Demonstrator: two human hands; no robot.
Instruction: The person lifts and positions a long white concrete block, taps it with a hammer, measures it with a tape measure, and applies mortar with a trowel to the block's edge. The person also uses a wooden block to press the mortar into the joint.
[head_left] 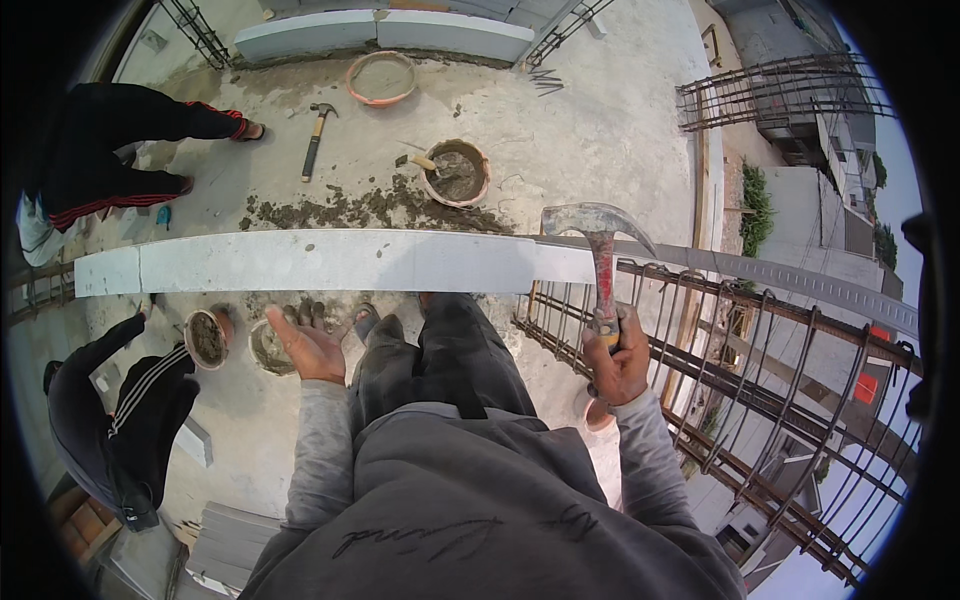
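Claw hammer [604,265] over wht block wall [450,262], nr R end; R grip [618,355] wrapped round it well below head, prob. for leverage; L grip [312,347] spread, empty, maybe for balance.

Looks like scuffed metal on the held claw hammer head [597,219] — smooth, matt on white blocks [335,262], crumbly on mortar [400,207].
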